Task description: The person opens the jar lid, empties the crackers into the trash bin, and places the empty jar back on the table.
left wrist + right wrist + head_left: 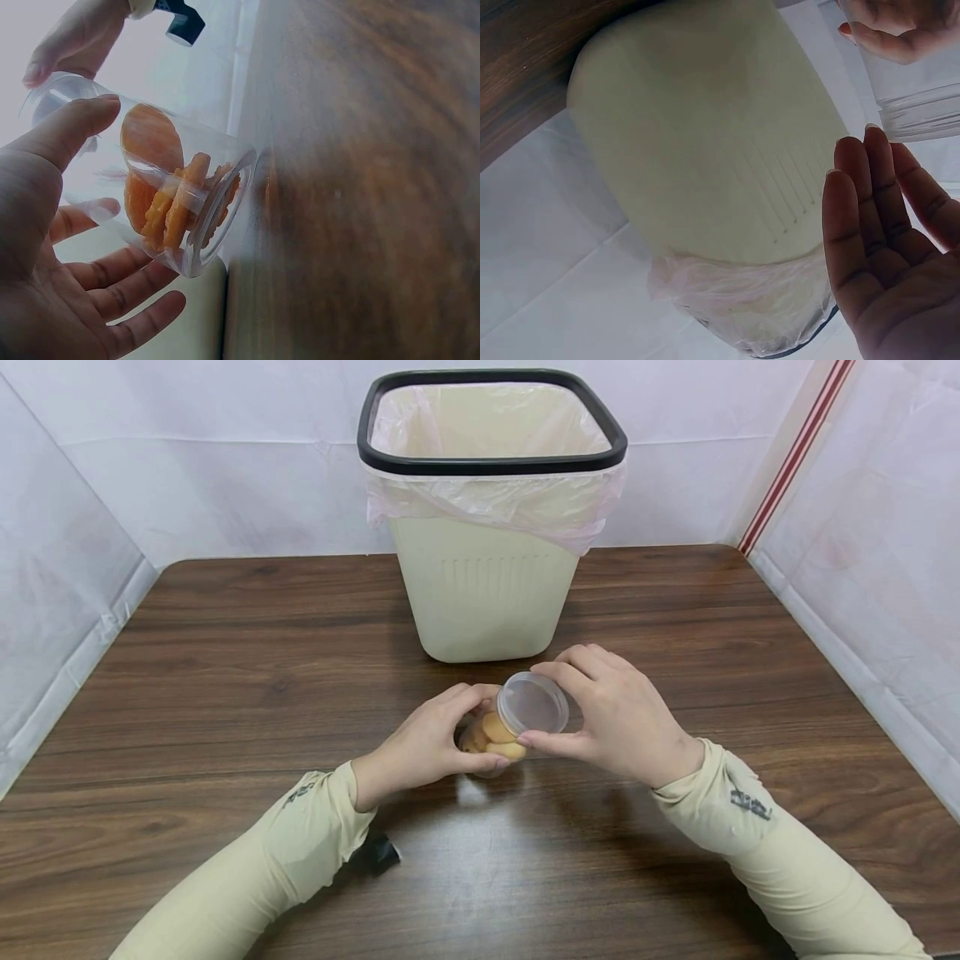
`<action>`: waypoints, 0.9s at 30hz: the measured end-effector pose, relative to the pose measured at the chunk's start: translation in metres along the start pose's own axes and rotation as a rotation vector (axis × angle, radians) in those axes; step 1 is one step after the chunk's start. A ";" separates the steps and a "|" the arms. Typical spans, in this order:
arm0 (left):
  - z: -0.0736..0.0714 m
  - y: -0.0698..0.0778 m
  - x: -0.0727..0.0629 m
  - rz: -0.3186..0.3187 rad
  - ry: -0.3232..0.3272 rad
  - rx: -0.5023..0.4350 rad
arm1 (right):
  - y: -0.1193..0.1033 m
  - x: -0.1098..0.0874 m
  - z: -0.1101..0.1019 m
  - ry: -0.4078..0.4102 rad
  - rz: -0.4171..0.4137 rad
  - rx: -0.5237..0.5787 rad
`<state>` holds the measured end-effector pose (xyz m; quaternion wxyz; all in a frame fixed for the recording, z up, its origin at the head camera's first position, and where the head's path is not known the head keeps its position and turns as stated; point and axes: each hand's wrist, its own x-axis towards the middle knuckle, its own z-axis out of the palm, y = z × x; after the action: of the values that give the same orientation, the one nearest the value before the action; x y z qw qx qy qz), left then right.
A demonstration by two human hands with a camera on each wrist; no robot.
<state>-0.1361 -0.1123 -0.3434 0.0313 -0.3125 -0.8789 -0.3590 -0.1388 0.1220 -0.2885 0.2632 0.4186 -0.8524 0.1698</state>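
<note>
A clear jar (97, 161) with several orange-yellow biscuits (151, 139) inside is tilted just above the table, its base edge close to the wood. My left hand (431, 739) holds the jar around its side, thumb on the near side; in the left wrist view the other fingers (142, 319) spread beneath it. At the jar's upper end is a round translucent lid (534, 703), which faces up and to the right. My right hand (618, 714) grips the lid by its edge, thumb at the near side and fingers at the far side.
A cream waste bin (487, 585) with a black rim (495, 467) and a pinkish plastic liner (510, 506) stands behind the hands on the brown wooden table (247, 677). White sheeting (225, 485) encloses the back and sides. Part of a black object (386, 853) shows beside the left sleeve.
</note>
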 end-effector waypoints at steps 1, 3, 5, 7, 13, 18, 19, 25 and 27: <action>0.000 0.000 0.000 -0.001 -0.001 0.000 | 0.000 0.000 0.000 -0.008 -0.001 0.010; 0.000 0.000 0.000 -0.001 -0.001 -0.002 | 0.001 0.001 -0.001 -0.023 -0.002 0.032; 0.000 0.000 0.000 0.000 -0.001 -0.002 | 0.002 0.001 -0.002 -0.038 -0.004 0.052; 0.000 0.000 0.000 0.003 0.000 -0.003 | 0.003 0.001 -0.002 -0.049 -0.009 0.069; -0.001 0.001 0.000 0.005 -0.001 -0.008 | 0.007 0.001 -0.002 -0.064 -0.030 0.108; -0.001 0.000 0.000 0.005 -0.004 -0.012 | 0.008 0.001 -0.003 -0.083 -0.033 0.137; -0.001 0.000 0.000 0.003 -0.005 -0.013 | 0.008 0.002 -0.003 -0.089 -0.031 0.145; -0.001 0.001 0.000 -0.004 -0.006 -0.018 | 0.008 0.001 -0.004 -0.116 -0.014 0.178; -0.001 0.001 0.000 -0.008 -0.007 -0.018 | 0.008 0.001 -0.004 -0.120 -0.011 0.180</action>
<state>-0.1358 -0.1124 -0.3426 0.0240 -0.3106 -0.8770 -0.3659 -0.1449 0.1282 -0.2852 0.1739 0.4548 -0.8456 0.2186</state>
